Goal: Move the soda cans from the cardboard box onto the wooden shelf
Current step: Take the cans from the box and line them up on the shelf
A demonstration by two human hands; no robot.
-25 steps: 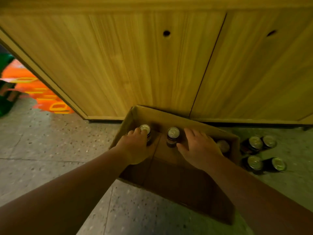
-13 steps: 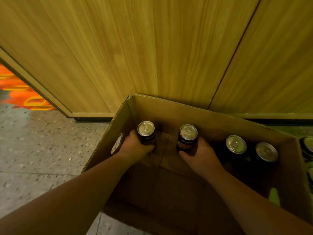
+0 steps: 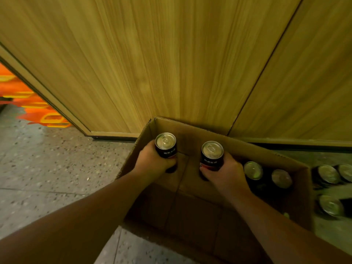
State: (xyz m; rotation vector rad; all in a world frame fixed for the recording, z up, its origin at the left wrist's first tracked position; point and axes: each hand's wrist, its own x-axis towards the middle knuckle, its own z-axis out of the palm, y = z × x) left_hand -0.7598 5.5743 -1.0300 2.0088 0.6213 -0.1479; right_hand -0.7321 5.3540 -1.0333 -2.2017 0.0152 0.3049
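Cardboard box (image 3: pixel 297 161) closer | both cans prob. higher | L hand (image 3: pixel 152 162), R hand (image 3: pixel 226 172) gripping

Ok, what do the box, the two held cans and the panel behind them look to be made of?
Box: brown corrugated cardboard, matte; fluting shows along its cut left edge. Cans, one in the left hand and one in the right hand: metal, likely aluminium, with shiny silver pull-tab tops and dark printed sides. Panel: wood or wood-look laminate, smooth, with straight printed-looking grain.
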